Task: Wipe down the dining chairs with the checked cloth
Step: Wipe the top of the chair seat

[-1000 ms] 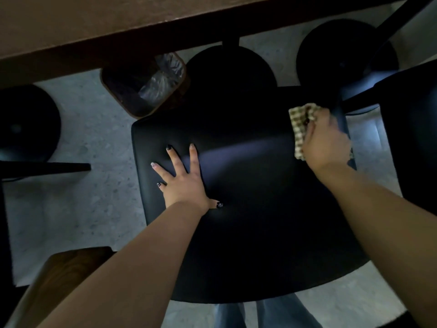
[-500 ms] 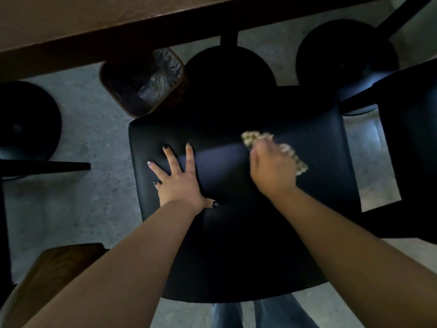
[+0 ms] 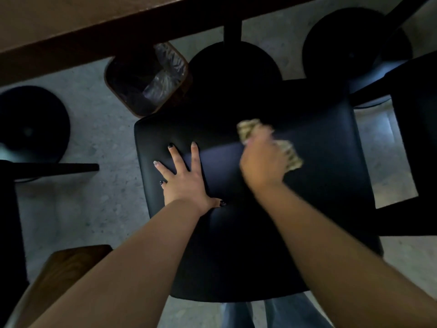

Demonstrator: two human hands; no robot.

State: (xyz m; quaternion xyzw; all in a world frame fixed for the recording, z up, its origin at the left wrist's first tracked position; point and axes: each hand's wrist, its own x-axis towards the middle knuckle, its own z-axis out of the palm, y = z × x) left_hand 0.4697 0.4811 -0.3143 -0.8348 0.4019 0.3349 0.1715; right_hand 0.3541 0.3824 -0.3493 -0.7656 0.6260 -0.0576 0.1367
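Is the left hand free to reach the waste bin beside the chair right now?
Probably yes: the left hand rests flat on the chair seat holding nothing, and nothing lies between it and the lined bin.

No text, label, brand, number or sign can be read anywhere in the frame; every surface is plain or too dark.

Both arms are bare, with no sleeves showing. The left hand (image 3: pixel 186 183) has painted nails: most are dark, almost black, and one or two look pale and shiny. The right hand (image 3: pixel 262 162) is blurry, so its nails cannot be made out. Near the bottom edge are two legs in blue jeans (image 3: pixel 267 313).
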